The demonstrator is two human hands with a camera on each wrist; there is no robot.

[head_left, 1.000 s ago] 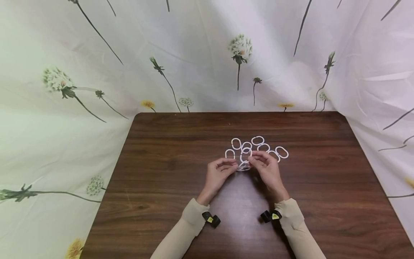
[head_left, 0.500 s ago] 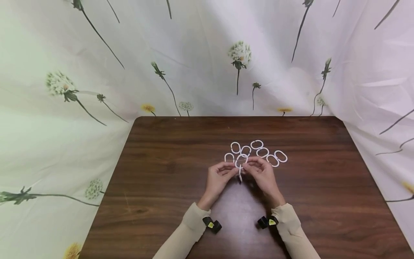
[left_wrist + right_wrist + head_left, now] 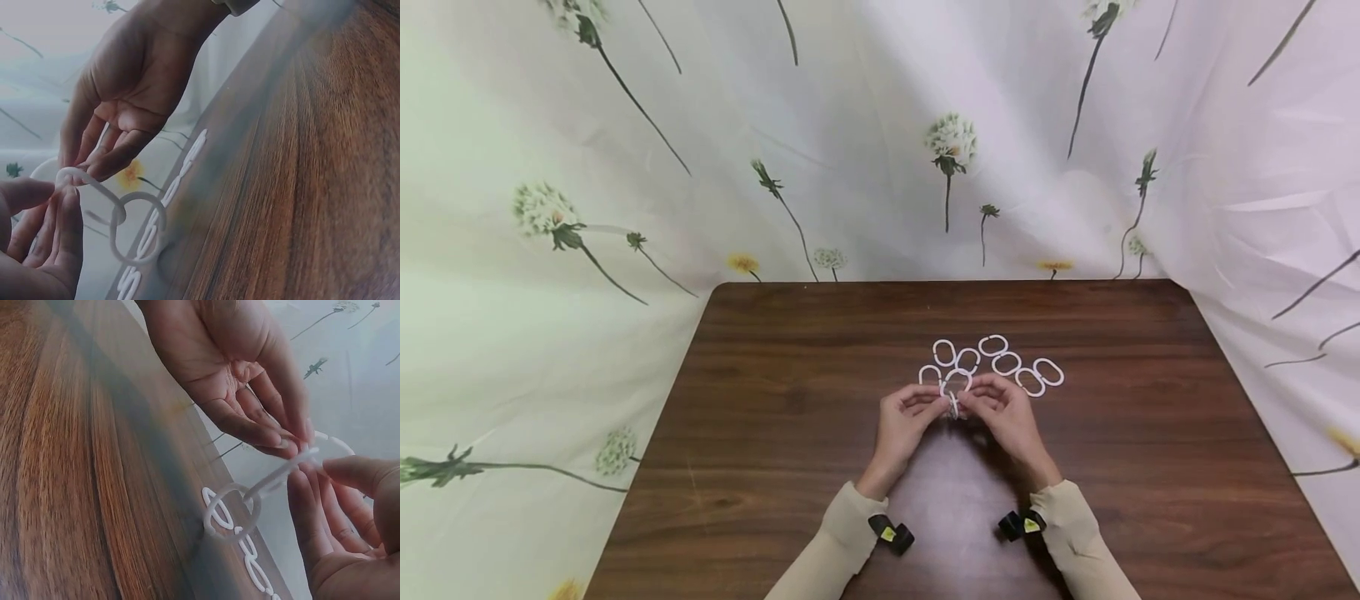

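Both hands meet over the table, pinching one white plastic curtain ring [image 3: 103, 192] between thumbs and fingertips. My left hand [image 3: 901, 422] holds it from the left and my right hand [image 3: 1009, 422] from the right. Linked through it, a second white curtain ring [image 3: 209, 519] hangs below the fingers in both wrist views. A third white curtain ring [image 3: 957, 372] stands up behind the fingertips in the head view, partly hidden by them. The fingers cover the place where the rings meet, so I cannot tell whether this third one is linked.
Several loose oval curtain rings [image 3: 992, 337] lie beyond the hands on the dark wooden table [image 3: 760, 433], some overlapping or touching. A flower-patterned white cloth [image 3: 865, 167] hangs behind the table and along its sides. Black wrist cameras [image 3: 891, 533] sit on both cuffs.
My hands have drawn closer together. The lower ring, which lay tilted by the left fingertips, now hangs between them. The head view has tilted up, so the table appears lower.
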